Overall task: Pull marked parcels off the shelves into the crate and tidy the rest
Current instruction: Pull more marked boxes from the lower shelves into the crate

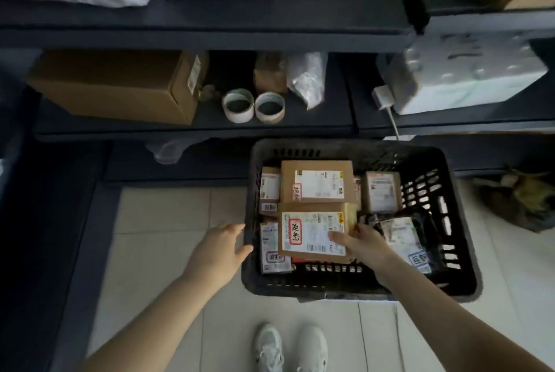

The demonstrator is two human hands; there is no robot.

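now right hand (357,244) gripping parcel (312,232), over crate (450,179)

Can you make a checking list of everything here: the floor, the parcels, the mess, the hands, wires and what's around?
Surface: pale tiled floor, black crate standing on it.
Job's things: crate holds several labelled parcels; brown parcel with a red-framed mark on top.
Clutter: two tape rolls, silver bag on a shelf; dark bundle on the floor.
Hands: right hand grips the brown parcel; left hand open by the crate's left rim.
Cables: white charger, cable hanging down.
Surroundings: dark shelves, cardboard box, foam box.
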